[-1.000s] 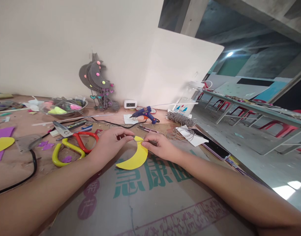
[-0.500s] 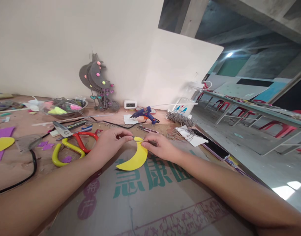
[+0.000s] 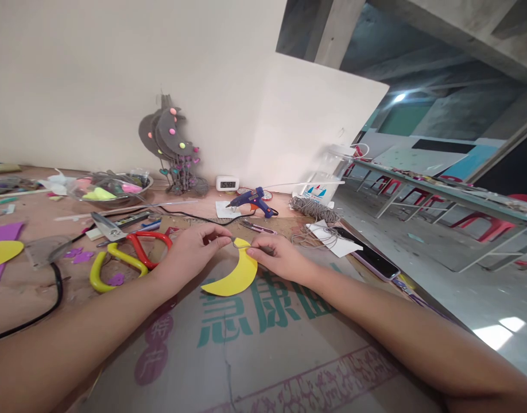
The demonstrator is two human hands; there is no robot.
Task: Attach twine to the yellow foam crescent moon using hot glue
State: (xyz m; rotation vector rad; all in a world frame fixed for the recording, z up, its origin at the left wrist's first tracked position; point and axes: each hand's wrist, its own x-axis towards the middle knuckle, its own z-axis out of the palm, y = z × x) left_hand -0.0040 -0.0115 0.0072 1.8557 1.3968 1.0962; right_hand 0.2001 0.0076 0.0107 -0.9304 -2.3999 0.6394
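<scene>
A yellow crescent (image 3: 235, 280) lies on the printed cardboard (image 3: 194, 373), its upper tip between my hands. Across that tip runs a thin grey string (image 3: 241, 246). My left hand (image 3: 197, 249) pinches one end of the string between thumb and index finger, just left of the tip. On the other side, my right hand (image 3: 281, 258) is closed on the string, its thumb against the crescent's right edge. Whether the right fingers also grip the crescent is hidden.
Scissors (image 3: 143, 248) with red and yellow handles lie left of my left hand. Beyond my hands are snips (image 3: 258, 228), a blue glue gun (image 3: 251, 198) and a white clock (image 3: 227, 183). Grey yarn (image 3: 315, 210), paper (image 3: 332, 238) and a phone (image 3: 369, 255) lie to the right.
My left hand has shifted very slightly left, and the string beside the tip sags a little more. The whole view has drifted slightly; the crescent stays between my hands.
</scene>
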